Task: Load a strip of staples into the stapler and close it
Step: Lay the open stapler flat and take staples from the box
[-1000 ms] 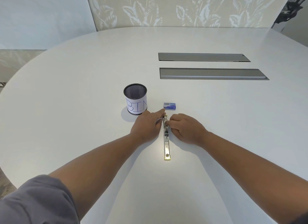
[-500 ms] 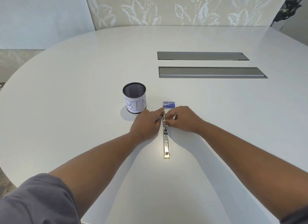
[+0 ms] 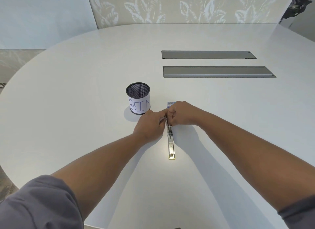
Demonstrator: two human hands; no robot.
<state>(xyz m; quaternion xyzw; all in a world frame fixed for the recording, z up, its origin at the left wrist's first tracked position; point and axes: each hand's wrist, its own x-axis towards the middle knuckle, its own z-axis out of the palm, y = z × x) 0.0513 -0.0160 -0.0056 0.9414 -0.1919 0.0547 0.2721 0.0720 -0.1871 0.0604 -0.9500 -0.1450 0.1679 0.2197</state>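
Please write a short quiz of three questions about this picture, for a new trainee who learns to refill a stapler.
1. True or false: the open metal stapler lies flat on the white round table.
2. Which object stands to the left of the left hand?
A. black mesh cup with a paper label "BIN"
B. small blue staple box
C. grey recessed panel
3. Fill in: both hands meet at the ____ end of the stapler.

Key: 1 true; 2 A; 3 far. The right hand partly hides the box.
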